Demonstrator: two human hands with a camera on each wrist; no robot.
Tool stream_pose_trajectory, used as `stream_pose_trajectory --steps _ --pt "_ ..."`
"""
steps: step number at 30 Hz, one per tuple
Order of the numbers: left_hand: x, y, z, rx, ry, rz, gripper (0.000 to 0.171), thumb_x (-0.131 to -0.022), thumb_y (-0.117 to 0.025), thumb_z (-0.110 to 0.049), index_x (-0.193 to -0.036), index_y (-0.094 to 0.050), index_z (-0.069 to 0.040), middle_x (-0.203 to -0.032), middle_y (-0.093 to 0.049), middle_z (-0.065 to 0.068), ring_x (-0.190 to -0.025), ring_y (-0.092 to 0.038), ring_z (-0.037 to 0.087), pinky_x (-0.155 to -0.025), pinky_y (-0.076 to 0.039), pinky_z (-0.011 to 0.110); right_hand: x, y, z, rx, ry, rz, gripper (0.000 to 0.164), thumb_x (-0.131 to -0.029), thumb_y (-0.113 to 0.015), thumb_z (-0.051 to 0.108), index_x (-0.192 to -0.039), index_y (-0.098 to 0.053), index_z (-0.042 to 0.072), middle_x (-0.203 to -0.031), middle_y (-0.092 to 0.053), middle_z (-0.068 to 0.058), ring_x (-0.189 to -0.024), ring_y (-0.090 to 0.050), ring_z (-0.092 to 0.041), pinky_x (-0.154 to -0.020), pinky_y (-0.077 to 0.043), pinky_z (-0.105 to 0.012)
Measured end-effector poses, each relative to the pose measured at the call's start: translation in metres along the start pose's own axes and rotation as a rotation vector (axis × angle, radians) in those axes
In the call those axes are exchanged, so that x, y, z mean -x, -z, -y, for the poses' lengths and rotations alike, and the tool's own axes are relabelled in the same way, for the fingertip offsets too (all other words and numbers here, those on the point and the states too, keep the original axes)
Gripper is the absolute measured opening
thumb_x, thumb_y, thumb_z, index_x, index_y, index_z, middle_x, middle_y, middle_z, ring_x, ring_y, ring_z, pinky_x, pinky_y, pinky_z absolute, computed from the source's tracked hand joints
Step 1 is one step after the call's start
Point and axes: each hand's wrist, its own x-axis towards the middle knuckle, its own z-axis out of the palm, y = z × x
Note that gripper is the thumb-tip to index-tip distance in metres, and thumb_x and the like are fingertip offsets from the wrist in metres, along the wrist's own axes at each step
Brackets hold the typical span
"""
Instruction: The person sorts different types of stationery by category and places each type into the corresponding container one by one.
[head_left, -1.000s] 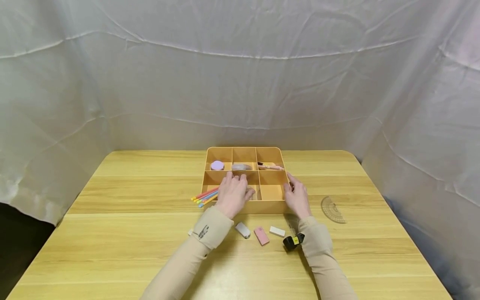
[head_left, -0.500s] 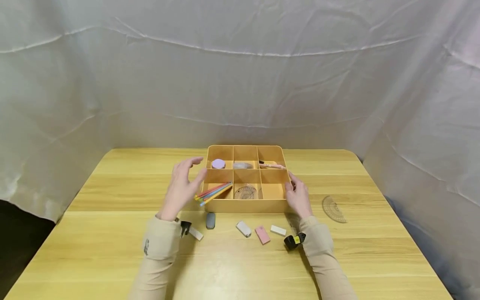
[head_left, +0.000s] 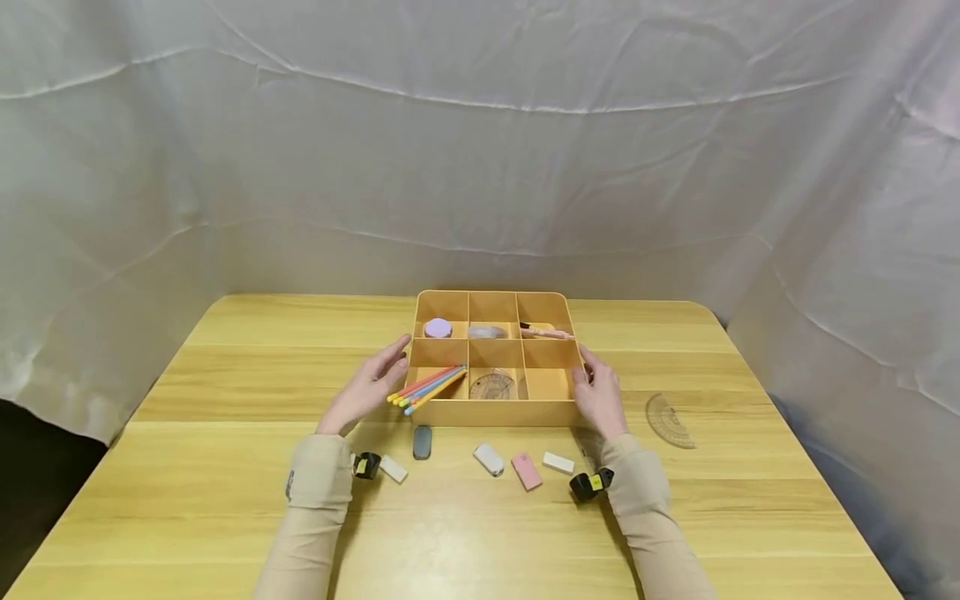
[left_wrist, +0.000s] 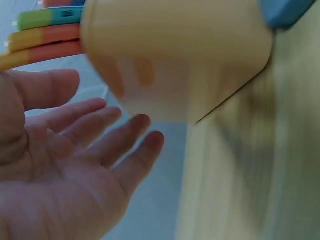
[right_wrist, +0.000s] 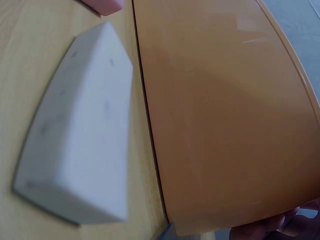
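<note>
A tan desk organizer [head_left: 495, 412] with several compartments stands toward the back of the table. Its right wall is held by my right hand [head_left: 602, 400], thumb over the rim; fingers show past the corner in the right wrist view. Beside the left wall, my left hand [head_left: 363, 392] is spread with nothing in it, palm toward the organizer. Brightly coloured pens [head_left: 427, 389] lean out over the front left corner. Inside are a round lilac case [head_left: 438, 328], a greyish translucent item [head_left: 487, 332], a pink pen [head_left: 546, 333] and a clear protractor [head_left: 492, 386].
In front of the organizer lie a dark grey oblong piece [head_left: 422, 442], a white eraser [head_left: 393, 469], a white rounded piece [head_left: 489, 459], a pink eraser [head_left: 527, 472] and another white eraser [head_left: 558, 463]. To the right lies a clear protractor [head_left: 670, 422]. Pale curtains [head_left: 480, 192] enclose the table.
My left hand has left the inside of the organizer, moved out left, then come back close beside its left wall. The clear protractor in the front middle compartment is uncovered. My right hand stays put.
</note>
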Motion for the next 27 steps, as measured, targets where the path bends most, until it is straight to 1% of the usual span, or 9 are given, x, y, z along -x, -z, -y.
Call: stream_pose_trajectory --steps 3,6,11,14,17,20,23,25,27 --pt "-0.004 -0.003 0.006 0.069 -0.005 0.010 0.057 -0.110 -0.037 -0.019 -0.159 -0.017 0.003 -0.166 -0.016 0.025 -0.153 -0.021 0.045 -0.125 -0.020 0.056 0.000 0.000 0.001 0.003 -0.002 -0.008 0.048 -0.102 -0.044 0.006 -0.150 -0.044 -0.002 -0.074 -0.048 -0.007 -0.062 -0.043 -0.014 -0.053 -0.036 -0.023" --pt "-0.006 -0.005 0.009 0.083 0.000 0.007 0.058 -0.110 -0.038 -0.017 -0.159 -0.015 0.003 -0.167 -0.014 0.024 -0.153 -0.020 0.044 -0.125 -0.020 0.055 0.000 -0.001 0.001 0.012 0.000 -0.017 0.047 -0.102 -0.045 0.006 -0.149 -0.045 -0.001 -0.073 -0.047 -0.006 -0.062 -0.041 -0.014 -0.053 -0.035 -0.024" --pt "-0.008 -0.009 0.008 0.057 0.028 -0.015 0.057 -0.109 -0.040 -0.014 -0.158 -0.016 0.004 -0.166 -0.015 0.024 -0.151 -0.024 0.044 -0.124 -0.022 0.055 0.000 0.000 0.000 0.016 0.004 -0.011 0.048 -0.102 -0.045 0.006 -0.149 -0.044 -0.001 -0.073 -0.046 -0.005 -0.061 -0.041 -0.014 -0.053 -0.035 -0.023" --pt "-0.007 -0.010 0.005 0.037 0.053 -0.010 0.056 -0.110 -0.038 -0.017 -0.158 -0.016 0.002 -0.166 -0.015 0.022 -0.151 -0.024 0.044 -0.125 -0.021 0.055 0.000 0.001 -0.001 0.012 0.005 -0.009 0.048 -0.102 -0.045 0.006 -0.149 -0.044 -0.002 -0.073 -0.046 -0.005 -0.062 -0.041 -0.013 -0.053 -0.035 -0.023" --pt "-0.007 -0.010 0.005 0.012 0.055 -0.001 0.055 -0.111 -0.035 -0.018 -0.159 -0.015 0.001 -0.167 -0.014 0.022 -0.151 -0.023 0.044 -0.125 -0.021 0.056 -0.001 0.004 -0.001 0.020 0.017 0.002 0.047 -0.103 -0.046 0.007 -0.149 -0.044 -0.003 -0.073 -0.045 -0.005 -0.062 -0.040 -0.013 -0.053 -0.034 -0.023" --pt "-0.006 -0.010 0.006 -0.007 0.047 -0.006 0.055 -0.111 -0.035 -0.017 -0.159 -0.016 0.001 -0.166 -0.016 0.023 -0.151 -0.024 0.045 -0.124 -0.022 0.056 -0.001 0.008 0.000 0.057 0.046 0.042 0.048 -0.105 -0.047 0.013 -0.149 -0.043 -0.006 -0.076 -0.048 -0.007 -0.064 -0.043 -0.013 -0.056 -0.036 -0.023" --pt "-0.006 -0.010 0.007 -0.026 0.028 -0.014 0.054 -0.110 -0.035 -0.015 -0.158 -0.017 0.003 -0.165 -0.017 0.023 -0.150 -0.026 0.045 -0.124 -0.023 0.056 -0.001 0.016 0.001 0.099 0.068 0.091 0.053 -0.107 -0.045 0.023 -0.150 -0.039 -0.008 -0.086 -0.057 -0.017 -0.072 -0.053 -0.019 -0.064 -0.044 -0.026" --pt "-0.006 -0.010 0.008 -0.014 0.028 -0.016 0.054 -0.110 -0.035 -0.014 -0.158 -0.018 0.003 -0.166 -0.017 0.023 -0.150 -0.026 0.044 -0.124 -0.023 0.056 -0.001 0.024 0.002 0.119 0.070 0.124 0.056 -0.109 -0.040 0.028 -0.151 -0.036 -0.008 -0.101 -0.062 -0.026 -0.084 -0.060 -0.029 -0.074 -0.051 -0.033" --pt "-0.006 -0.009 0.009 -0.003 0.031 -0.018 0.054 -0.110 -0.035 -0.014 -0.158 -0.017 0.003 -0.166 -0.017 0.022 -0.150 -0.026 0.043 -0.124 -0.023 0.055 0.000 0.034 0.002 0.123 0.060 0.144 0.058 -0.111 -0.034 0.032 -0.152 -0.034 -0.008 -0.118 -0.061 -0.033 -0.099 -0.063 -0.039 -0.086 -0.054 -0.043"
